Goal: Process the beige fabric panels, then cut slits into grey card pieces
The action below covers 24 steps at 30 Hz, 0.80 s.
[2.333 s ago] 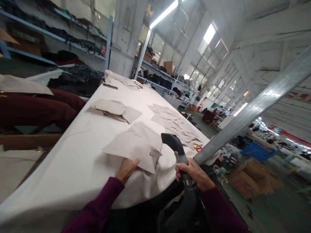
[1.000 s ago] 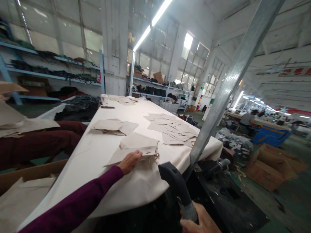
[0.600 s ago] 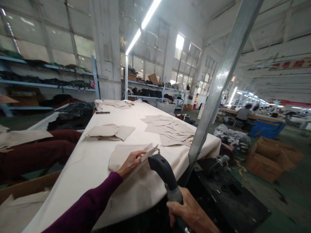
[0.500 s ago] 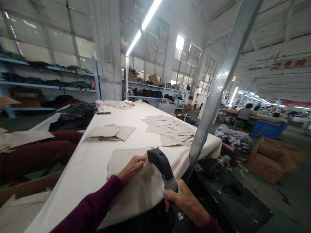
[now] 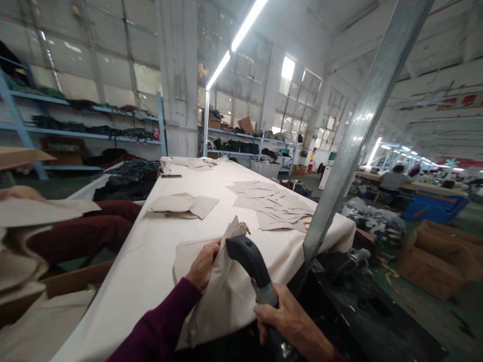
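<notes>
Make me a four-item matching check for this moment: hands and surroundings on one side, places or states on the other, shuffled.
1. Left hand
2. Right hand
3. Metal post
4. Cardboard box

A. At the view's right edge
B. Gripping a dark curved tube
C. Slanting toward the upper right
D. Holding a beige piece

Pairs: 1-D, 2-B, 3-C, 4-A
</notes>
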Motion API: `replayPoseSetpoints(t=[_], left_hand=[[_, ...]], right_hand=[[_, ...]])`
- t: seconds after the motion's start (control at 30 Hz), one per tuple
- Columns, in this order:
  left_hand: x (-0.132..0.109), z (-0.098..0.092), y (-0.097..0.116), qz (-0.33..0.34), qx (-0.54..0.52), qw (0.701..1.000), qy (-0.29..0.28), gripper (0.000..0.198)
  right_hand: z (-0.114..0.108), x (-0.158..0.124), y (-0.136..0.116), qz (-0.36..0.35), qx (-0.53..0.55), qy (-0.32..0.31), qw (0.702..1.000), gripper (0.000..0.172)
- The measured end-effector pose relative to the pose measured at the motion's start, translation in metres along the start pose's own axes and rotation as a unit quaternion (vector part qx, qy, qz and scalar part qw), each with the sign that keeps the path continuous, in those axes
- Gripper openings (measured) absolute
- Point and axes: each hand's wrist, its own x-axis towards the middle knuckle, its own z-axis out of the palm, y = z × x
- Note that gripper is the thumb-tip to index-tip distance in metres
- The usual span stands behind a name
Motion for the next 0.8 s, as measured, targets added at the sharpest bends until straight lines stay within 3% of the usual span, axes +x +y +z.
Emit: replayPoseSetpoints(t=[0.2,0.37,0.47,0.53,0.67,0.8], left_hand=[[-0.010,0.005,-0.004,0.017,-0.031,0.999,0.022,0.039],[-0.009,0.001,-0.007,0.010,-0.078,0.996,0.039,0.040],[-0.013,0.003,-0.010,0.000,-0.116,0.993,-0.006,0.034],[-0.014,0.003,-0.007,0.000,-0.117,0.993,0.000,0.028],[-0.002,-0.003,0.023,-0.009,-0.064,0.992,0.105,0.027],[0.017,-0.010,0.065,0.040,-0.127,0.972,0.193,0.021]], right_hand=[[0.001,0.028,-0.009,-0.062,-0.021,-0.006,0.998,0.019],[0.008,0.024,-0.009,-0.030,-0.029,-0.018,0.999,0.013],[0.005,0.035,-0.009,-0.059,-0.053,0.045,0.996,0.018],[-0.004,0.042,-0.013,-0.076,-0.048,0.087,0.992,0.023],[-0.031,0.032,-0.018,-0.065,0.003,0.120,0.991,0.023],[-0.047,0.005,-0.006,-0.025,-0.007,0.138,0.990,0.025]])
